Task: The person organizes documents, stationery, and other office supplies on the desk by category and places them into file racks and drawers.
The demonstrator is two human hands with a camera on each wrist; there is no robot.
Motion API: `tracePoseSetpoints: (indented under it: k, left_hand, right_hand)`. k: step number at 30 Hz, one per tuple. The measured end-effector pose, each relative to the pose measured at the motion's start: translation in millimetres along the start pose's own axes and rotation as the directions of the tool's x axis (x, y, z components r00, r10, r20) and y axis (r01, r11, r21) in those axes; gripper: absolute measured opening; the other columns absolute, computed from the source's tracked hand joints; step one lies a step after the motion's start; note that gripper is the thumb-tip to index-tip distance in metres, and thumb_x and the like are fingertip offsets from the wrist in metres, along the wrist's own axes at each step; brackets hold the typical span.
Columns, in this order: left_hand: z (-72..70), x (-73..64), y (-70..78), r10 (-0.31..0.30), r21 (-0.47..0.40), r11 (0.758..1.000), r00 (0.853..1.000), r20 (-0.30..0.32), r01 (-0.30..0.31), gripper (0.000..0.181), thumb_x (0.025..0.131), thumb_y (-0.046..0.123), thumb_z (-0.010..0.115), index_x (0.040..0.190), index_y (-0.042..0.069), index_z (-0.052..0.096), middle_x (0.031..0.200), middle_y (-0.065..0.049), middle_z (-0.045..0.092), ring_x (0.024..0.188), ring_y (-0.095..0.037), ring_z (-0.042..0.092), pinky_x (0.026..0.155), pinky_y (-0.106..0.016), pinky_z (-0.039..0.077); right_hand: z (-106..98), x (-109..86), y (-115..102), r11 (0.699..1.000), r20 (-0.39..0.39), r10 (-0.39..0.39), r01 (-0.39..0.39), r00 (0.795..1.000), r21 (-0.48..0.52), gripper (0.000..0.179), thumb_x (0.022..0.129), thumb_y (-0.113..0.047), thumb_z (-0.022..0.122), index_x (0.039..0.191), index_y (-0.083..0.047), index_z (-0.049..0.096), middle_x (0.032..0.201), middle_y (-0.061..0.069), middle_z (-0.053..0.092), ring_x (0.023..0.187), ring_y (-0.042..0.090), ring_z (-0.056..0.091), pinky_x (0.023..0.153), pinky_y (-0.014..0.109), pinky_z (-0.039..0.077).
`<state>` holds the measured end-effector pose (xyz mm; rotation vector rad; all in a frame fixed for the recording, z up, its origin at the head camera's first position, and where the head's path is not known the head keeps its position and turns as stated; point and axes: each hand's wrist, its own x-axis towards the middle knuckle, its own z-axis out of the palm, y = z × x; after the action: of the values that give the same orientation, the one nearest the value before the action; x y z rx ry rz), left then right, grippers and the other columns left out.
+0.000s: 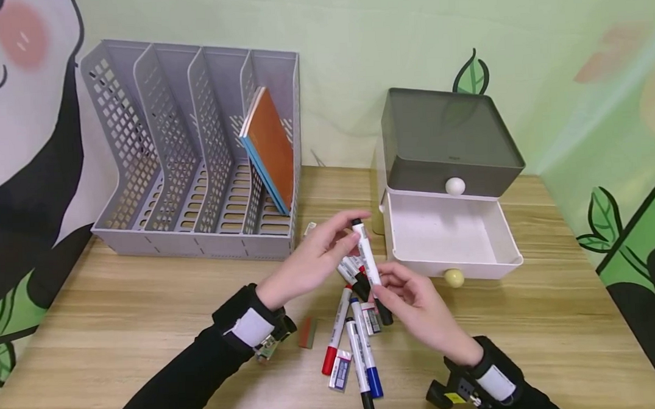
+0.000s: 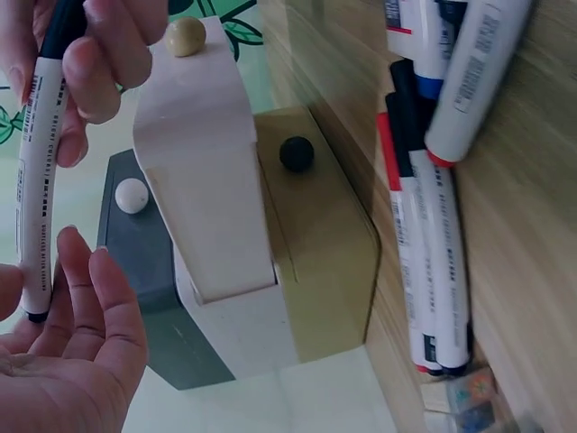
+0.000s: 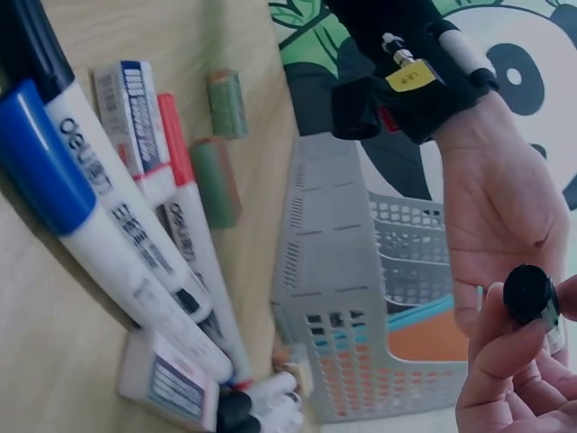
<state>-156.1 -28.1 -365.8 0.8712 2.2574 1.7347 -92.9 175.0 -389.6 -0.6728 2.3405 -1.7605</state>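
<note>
Both hands hold one white marker with a black cap (image 1: 367, 254) above the table. My left hand (image 1: 313, 257) pinches its plain end between thumb and fingers. Near the capped end, my right hand (image 1: 420, 307) grips it with thumb and fingertips. In the left wrist view the marker (image 2: 41, 171) stands nearly upright between the two hands. The right wrist view shows the black cap (image 3: 529, 293) end-on in the right fingers. Beneath the hands lie a red marker (image 1: 338, 326), a blue marker (image 1: 367, 349), a black marker (image 1: 358, 355) and several others partly hidden.
A grey file rack (image 1: 197, 244) holds thin books (image 1: 273, 152) in its right compartment. To the right stands a drawer box (image 1: 451, 138) with its lower white drawer (image 1: 444, 230) pulled out. Erasers (image 1: 340, 372) and a green-and-red block (image 1: 307, 333) lie among the markers.
</note>
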Motion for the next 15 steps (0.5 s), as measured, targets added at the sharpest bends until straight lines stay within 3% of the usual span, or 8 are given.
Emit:
tracePoseSetpoints:
  k: [5,9,12,15]
  left_hand:
    - [8.7,8.2,4.6,0.035,0.043,0.999,0.998,-0.055,-0.033,0.040,0.100,0.020,0.041,0.140,0.019,0.038,0.112,-0.007,0.059,0.091,-0.018,0.063,0.080,-0.028,0.053]
    - [18.7,15.5,6.7,0.108,0.165,0.982,0.991,-0.076,-0.094,0.040,0.099,0.016,0.043,0.139,0.014,0.039,0.117,-0.006,0.059,0.094,-0.014,0.061,0.081,-0.026,0.052]
    - [27.3,20.2,6.2,0.164,0.323,0.936,0.985,-0.048,-0.140,0.035,0.098,0.017,0.045,0.133,0.012,0.047,0.118,-0.005,0.058,0.092,-0.011,0.058,0.080,-0.024,0.051]
    - [36.3,24.4,5.7,0.212,0.477,0.859,0.977,0.001,-0.187,0.030,0.097,0.019,0.047,0.126,0.013,0.054,0.121,-0.002,0.056,0.098,-0.010,0.058,0.084,-0.024,0.051]
  right_hand:
    - [-18,-2.5,-11,1.000,-0.057,-0.008,0.008,0.998,-0.004,0.026,0.093,0.000,0.051,0.118,0.008,0.051,0.088,0.013,0.063,0.071,0.009,0.062,0.062,0.025,0.055]
    - [-40,-2.5,-22,0.998,-0.158,0.013,-0.022,0.987,-0.053,0.029,0.092,-0.001,0.053,0.120,0.006,0.050,0.088,0.008,0.063,0.071,0.013,0.062,0.063,0.023,0.054]
    - [-56,-0.9,-26,0.993,-0.220,0.021,-0.046,0.975,-0.106,0.031,0.091,-0.001,0.055,0.121,0.004,0.050,0.088,0.006,0.062,0.073,0.013,0.063,0.065,0.021,0.054]
    - [-71,1.3,-27,0.985,-0.248,0.022,-0.063,0.969,-0.160,0.035,0.090,-0.001,0.056,0.124,0.004,0.049,0.087,0.001,0.061,0.073,0.009,0.064,0.064,0.020,0.054]
